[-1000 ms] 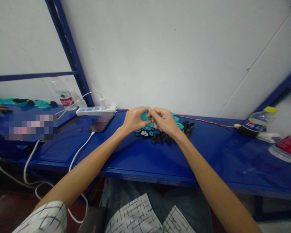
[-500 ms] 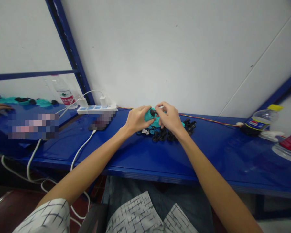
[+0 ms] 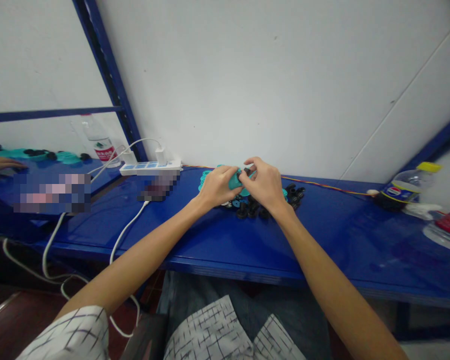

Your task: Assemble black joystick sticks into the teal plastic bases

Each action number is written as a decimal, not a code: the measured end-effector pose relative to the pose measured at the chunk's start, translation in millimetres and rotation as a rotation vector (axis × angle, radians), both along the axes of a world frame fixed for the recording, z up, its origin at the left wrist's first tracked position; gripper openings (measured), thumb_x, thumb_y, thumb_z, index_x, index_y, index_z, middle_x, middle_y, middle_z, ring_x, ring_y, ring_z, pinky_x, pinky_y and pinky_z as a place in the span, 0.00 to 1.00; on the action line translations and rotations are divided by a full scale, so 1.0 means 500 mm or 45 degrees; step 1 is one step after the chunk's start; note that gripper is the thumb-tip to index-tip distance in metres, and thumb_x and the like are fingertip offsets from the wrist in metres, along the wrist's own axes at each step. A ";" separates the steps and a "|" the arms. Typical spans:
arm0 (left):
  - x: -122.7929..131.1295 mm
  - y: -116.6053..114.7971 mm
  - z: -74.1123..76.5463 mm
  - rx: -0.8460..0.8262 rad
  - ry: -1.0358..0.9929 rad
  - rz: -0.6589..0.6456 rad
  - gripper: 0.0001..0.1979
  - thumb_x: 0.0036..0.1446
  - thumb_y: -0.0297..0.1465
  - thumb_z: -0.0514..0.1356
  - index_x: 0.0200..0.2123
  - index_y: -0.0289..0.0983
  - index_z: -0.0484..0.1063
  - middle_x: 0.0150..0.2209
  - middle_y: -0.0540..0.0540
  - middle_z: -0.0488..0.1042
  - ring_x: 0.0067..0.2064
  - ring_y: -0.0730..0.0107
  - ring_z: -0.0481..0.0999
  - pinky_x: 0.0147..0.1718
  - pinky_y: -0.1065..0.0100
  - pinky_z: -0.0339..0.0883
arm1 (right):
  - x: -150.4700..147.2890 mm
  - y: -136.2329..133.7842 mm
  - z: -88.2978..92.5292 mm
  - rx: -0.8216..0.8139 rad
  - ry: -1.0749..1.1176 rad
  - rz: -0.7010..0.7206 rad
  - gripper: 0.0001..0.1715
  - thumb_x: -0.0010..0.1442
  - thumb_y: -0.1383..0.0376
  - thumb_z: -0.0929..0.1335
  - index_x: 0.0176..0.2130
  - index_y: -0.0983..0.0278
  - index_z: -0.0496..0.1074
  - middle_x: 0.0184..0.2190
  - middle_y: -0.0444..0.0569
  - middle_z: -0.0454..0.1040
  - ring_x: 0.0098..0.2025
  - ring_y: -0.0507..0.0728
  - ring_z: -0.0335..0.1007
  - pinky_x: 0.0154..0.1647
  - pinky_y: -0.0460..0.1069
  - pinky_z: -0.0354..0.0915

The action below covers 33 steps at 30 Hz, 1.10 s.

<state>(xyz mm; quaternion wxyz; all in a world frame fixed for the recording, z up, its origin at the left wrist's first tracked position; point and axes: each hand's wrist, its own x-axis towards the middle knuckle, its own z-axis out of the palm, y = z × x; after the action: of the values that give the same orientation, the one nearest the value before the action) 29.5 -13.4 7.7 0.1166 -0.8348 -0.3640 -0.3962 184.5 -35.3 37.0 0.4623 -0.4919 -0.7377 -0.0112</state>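
Observation:
My left hand (image 3: pixel 216 186) and my right hand (image 3: pixel 264 184) meet over the blue bench (image 3: pixel 210 235), both pinched on one teal plastic part (image 3: pixel 234 179) with a small black piece at its top. Under and behind the hands lies a pile of small black parts (image 3: pixel 253 209) and teal parts (image 3: pixel 204 175), partly hidden by my fingers.
A white power strip (image 3: pixel 150 167) with cables and a phone stand left of the pile. Plastic bottles (image 3: pixel 405 187) lie at the right, another bottle (image 3: pixel 97 142) at the back left. Another person's hand (image 3: pixel 0 164) rests by teal and black parts at far left.
Both hands stayed together on the teal part and shifted slightly; the right fingers have closed over the black piece at the part's top.

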 end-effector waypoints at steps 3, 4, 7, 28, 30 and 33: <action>-0.001 0.006 -0.005 -0.053 -0.019 0.038 0.16 0.54 0.32 0.61 0.46 0.33 0.73 0.42 0.38 0.79 0.42 0.59 0.79 0.43 0.62 0.71 | -0.009 -0.009 -0.005 0.102 -0.266 -0.068 0.16 0.58 0.68 0.63 0.44 0.68 0.74 0.39 0.57 0.78 0.37 0.60 0.72 0.39 0.52 0.62; -0.002 0.007 -0.005 -0.066 -0.029 0.048 0.16 0.53 0.32 0.61 0.46 0.33 0.73 0.42 0.38 0.80 0.42 0.59 0.79 0.42 0.63 0.71 | -0.011 -0.011 -0.006 0.111 -0.329 -0.061 0.15 0.59 0.68 0.62 0.43 0.68 0.74 0.40 0.57 0.78 0.38 0.61 0.72 0.39 0.52 0.62; -0.004 0.009 -0.005 -0.088 -0.052 0.053 0.16 0.53 0.32 0.61 0.45 0.34 0.74 0.40 0.39 0.80 0.40 0.60 0.79 0.41 0.64 0.70 | -0.011 -0.011 -0.008 0.114 -0.413 -0.004 0.14 0.60 0.69 0.61 0.41 0.67 0.75 0.39 0.57 0.77 0.39 0.61 0.72 0.40 0.52 0.62; -0.009 0.005 0.011 -0.112 -0.027 0.092 0.15 0.53 0.35 0.62 0.42 0.34 0.76 0.37 0.40 0.81 0.37 0.60 0.79 0.37 0.65 0.69 | -0.003 -0.001 -0.011 0.007 -0.290 -0.066 0.17 0.66 0.57 0.62 0.34 0.64 0.74 0.30 0.53 0.76 0.33 0.59 0.71 0.36 0.51 0.60; -0.009 0.003 0.014 -0.121 -0.030 0.071 0.14 0.53 0.35 0.62 0.42 0.34 0.76 0.36 0.40 0.81 0.36 0.61 0.79 0.36 0.66 0.68 | 0.002 0.005 -0.010 0.025 -0.264 -0.024 0.14 0.65 0.59 0.63 0.34 0.63 0.74 0.32 0.52 0.76 0.34 0.58 0.71 0.37 0.50 0.61; -0.011 0.000 0.020 -0.127 -0.054 0.073 0.14 0.53 0.35 0.62 0.42 0.35 0.75 0.36 0.42 0.80 0.36 0.63 0.78 0.35 0.67 0.68 | 0.007 0.012 -0.011 0.036 -0.178 0.093 0.10 0.63 0.62 0.64 0.39 0.62 0.74 0.37 0.51 0.76 0.36 0.57 0.71 0.39 0.49 0.63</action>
<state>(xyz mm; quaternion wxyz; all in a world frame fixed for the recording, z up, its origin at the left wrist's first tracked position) 23.9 -13.3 17.7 0.0783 -0.8202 -0.4094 -0.3918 188.2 -29.5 31.7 0.4166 -0.4560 -0.7855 -0.0392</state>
